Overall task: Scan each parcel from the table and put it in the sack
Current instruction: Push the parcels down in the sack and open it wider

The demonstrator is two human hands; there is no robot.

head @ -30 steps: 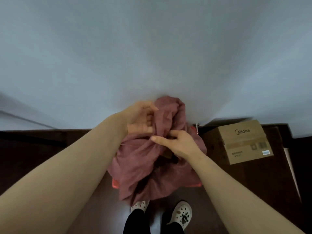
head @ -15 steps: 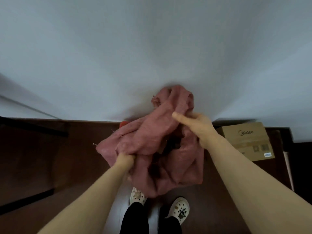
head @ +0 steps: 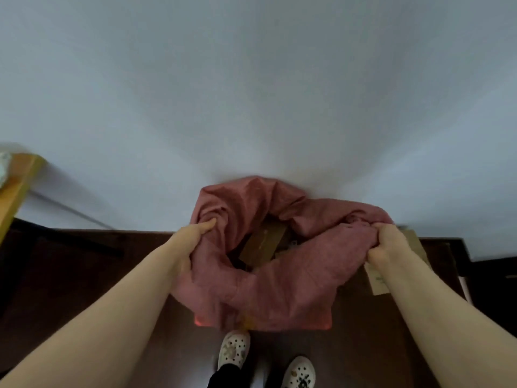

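A pink cloth sack point(head: 282, 289) stands on the dark floor against the white wall, its mouth pulled wide. My left hand point(head: 193, 242) grips the sack's left rim, thumb on top of the fabric. My right hand point(head: 389, 245) grips a bunched fold of the right rim. Inside the mouth lies a brown cardboard parcel point(head: 263, 242). Something red point(head: 201, 322) shows under the sack's lower edge; I cannot tell what it is.
A cardboard box point(head: 377, 278) sits on the floor to the right, mostly hidden behind my right forearm. A wooden table corner point(head: 16, 186) shows at the far left. My feet in white clogs point(head: 235, 348) stand just below the sack.
My hands have moved apart along the sack's rim and spread its mouth open. The parcel inside is now visible. The view has tilted down and left, bringing the table corner in.
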